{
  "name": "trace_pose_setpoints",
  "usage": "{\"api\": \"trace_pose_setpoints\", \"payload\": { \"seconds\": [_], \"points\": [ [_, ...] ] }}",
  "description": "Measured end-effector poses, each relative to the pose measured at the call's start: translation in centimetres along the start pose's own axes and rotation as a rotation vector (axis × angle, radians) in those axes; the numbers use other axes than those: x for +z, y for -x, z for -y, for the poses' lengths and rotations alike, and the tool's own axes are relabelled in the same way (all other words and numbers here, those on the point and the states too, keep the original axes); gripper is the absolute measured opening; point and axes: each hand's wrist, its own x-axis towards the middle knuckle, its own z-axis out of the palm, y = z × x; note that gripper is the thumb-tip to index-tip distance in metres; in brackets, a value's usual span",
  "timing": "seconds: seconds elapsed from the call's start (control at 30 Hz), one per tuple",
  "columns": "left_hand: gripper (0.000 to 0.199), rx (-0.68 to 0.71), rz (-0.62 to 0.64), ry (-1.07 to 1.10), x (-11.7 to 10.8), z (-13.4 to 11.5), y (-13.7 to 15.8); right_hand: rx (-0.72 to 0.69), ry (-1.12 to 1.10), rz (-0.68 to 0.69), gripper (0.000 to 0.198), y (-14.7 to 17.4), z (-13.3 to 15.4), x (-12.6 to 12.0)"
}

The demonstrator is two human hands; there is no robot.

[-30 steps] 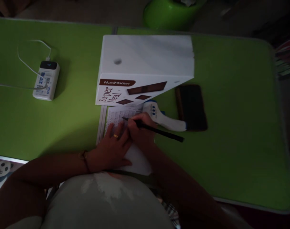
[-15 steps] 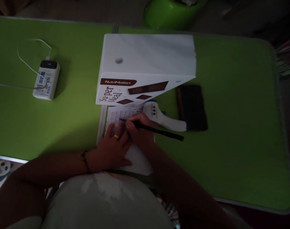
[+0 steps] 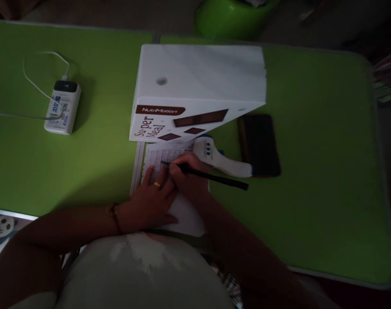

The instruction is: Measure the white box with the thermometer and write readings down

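Observation:
A black pen (image 3: 214, 177) is gripped in my right hand (image 3: 191, 177), its tip down at the printed part of a white sheet of paper (image 3: 187, 214). Flat on the same sheet lies my left hand (image 3: 155, 197), fingers spread, a gold-coloured ring on one of them. The two hands are side by side, and the left fingertips are close to the pen tip. Just beyond the right hand is a white and blue handheld infrared thermometer (image 3: 221, 161). My hands cover part of the sheet's middle.
A large white box (image 3: 201, 77) marked "NutriMotion" stands beyond the paper. Right of it lies a dark phone-like slab (image 3: 261, 146). A white power bank (image 3: 63, 109) with a cable sits on the left of the green table (image 3: 327, 180). Behind the table is a green container (image 3: 227, 19).
Hands, pen and paper stay practically in place. The view has shifted very slightly.

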Motion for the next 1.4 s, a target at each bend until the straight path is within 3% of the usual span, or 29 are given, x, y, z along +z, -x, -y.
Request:
{"api": "trace_pose_setpoints", "payload": {
  "seconds": [1.2,1.4],
  "points": [
    [0.108,0.003,0.003,0.008,-0.01,0.13,0.13,0.038,0.010,-0.021,0.013,-0.18,0.97,-0.59],
    [0.110,-0.003,-0.032,0.015,0.25,0.06,0.22,-0.021,-0.019,-0.058,0.012,-0.09,0.73,-0.51]
  ]
}}
